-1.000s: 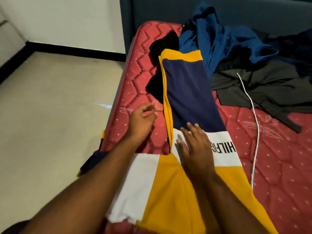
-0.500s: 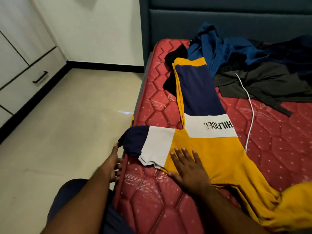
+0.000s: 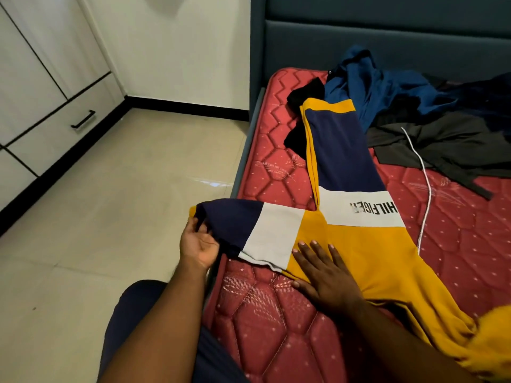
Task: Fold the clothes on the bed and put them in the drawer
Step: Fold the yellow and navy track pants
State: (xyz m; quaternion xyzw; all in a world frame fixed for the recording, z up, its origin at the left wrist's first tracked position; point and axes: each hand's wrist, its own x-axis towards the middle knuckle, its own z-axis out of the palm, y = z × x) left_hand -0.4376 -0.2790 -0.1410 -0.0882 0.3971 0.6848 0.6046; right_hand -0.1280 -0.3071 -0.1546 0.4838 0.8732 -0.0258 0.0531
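Left hand (image 3: 199, 244) gripped the hoodie (image 3: 359, 244) sleeve; right hand (image 3: 326, 275) pressed flat on yellow fabric; print read "HILFIGER"

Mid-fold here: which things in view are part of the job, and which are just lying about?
Part of the job:
yellow and navy shirt, its sleeve in the left hand, right hand flat on it
blue garment
dark grey garment
black garment
drawer

Lying about:
white cord
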